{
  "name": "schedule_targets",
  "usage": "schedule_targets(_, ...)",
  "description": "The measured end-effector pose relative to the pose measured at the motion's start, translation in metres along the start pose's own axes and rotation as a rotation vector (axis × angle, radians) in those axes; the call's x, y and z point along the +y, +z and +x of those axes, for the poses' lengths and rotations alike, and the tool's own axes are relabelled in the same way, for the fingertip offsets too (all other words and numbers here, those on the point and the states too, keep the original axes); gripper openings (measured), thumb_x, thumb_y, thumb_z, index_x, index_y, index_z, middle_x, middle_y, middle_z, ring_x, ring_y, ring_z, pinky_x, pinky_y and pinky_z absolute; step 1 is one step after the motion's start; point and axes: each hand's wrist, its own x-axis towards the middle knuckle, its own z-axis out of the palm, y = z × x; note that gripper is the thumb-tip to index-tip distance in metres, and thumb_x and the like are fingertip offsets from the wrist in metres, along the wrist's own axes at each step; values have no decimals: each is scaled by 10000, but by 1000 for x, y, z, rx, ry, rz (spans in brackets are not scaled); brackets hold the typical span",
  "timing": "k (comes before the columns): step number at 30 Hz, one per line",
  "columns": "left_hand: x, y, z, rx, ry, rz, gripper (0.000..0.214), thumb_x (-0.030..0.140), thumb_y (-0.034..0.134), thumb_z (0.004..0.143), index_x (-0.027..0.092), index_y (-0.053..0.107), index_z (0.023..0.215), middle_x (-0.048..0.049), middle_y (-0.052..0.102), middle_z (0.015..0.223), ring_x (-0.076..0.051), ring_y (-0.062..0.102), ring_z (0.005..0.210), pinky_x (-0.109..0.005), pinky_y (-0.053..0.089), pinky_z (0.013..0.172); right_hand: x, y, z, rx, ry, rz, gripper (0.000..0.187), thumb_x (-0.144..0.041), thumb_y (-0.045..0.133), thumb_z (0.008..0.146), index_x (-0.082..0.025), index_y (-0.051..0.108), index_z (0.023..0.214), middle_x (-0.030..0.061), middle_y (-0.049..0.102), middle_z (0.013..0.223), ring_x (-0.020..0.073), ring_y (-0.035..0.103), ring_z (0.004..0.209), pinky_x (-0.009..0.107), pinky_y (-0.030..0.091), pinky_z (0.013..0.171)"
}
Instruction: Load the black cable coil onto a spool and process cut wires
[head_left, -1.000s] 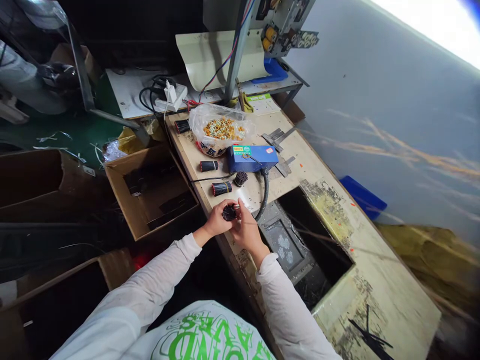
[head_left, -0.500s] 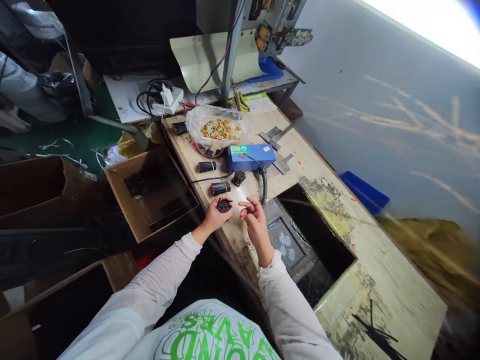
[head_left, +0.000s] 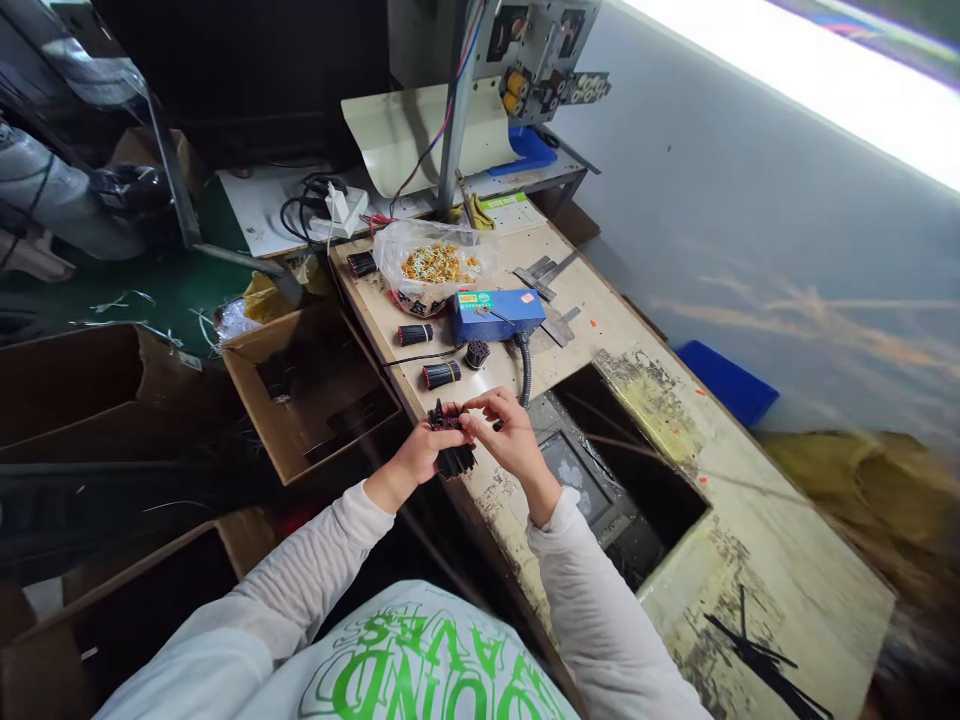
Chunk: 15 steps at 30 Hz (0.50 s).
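A bundle of thin black wires (head_left: 456, 462) is gripped in my left hand (head_left: 411, 460), tilted at the bench's near edge, with some strands sticking up above the fingers. My right hand (head_left: 514, 435) meets it from the right, thumb and fingertips pinched on the bundle's upper part. Whether a band is between those fingertips is too small to make out. Just beyond my hands lie a yellow-banded bundle (head_left: 440, 375) and another banded bundle (head_left: 415, 334), both with reddish ends. A further bundle (head_left: 477, 354) stands on end beside the blue box (head_left: 499, 316).
Behind the blue box sits a clear plastic bag (head_left: 439, 262) of small yellow and white pieces. Flat metal pieces (head_left: 551, 275) lie to its right. A rectangular opening (head_left: 637, 470) cuts into the bench. Left of the bench is an open cardboard box (head_left: 315, 380); loose black strips (head_left: 765, 660) lie lower right.
My right hand has moved left from beside the bundle and closed on it. My left hand has tipped the bundle, so its side now shows instead of mainly its end.
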Motion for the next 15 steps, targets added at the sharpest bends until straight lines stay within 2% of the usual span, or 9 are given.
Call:
schedule_targets(5,1,0,-15,-51,-30,-25,389,146,822,531,177,636,871,27,621,710,-125,599,649,-308,515,686,-11,11,3,33,-2,39,142,-335,616,835,-210,678,810,40,551,854,176,551,822,313,470,703)
schedule_targets(9,6,-3,-21,-29,-54,-42,421,132,819,538,176,648,921,21,622,744,-124,606,649,-303,522,676,-25,5,6,191,22,142,148,-346,578,855,-217,613,791,50,566,945,193,557,941,327,482,790)
schedule_targets(10,7,-5,-22,-19,-53,-64,420,128,816,540,179,646,921,23,622,747,-119,605,647,-300,524,676,-28,2,6,197,35,177,150,-342,579,855,-216,604,779,52,574,982,196,556,977,332,479,822)
schedule_targets(11,8,-6,-22,-11,-53,-89,422,123,813,540,181,644,921,25,623,751,-116,604,647,-296,526,676,-30,-1,6,164,57,204,155,-340,590,849,-213,603,762,52,581,1017,199,555,1003,337,475,844)
schedule_targets(15,11,-10,-22,32,-90,-150,434,149,808,534,185,630,928,12,660,760,-136,629,639,-286,520,622,-28,0,0,-152,161,231,202,-359,658,799,-188,635,695,63,576,1084,193,576,975,331,490,824)
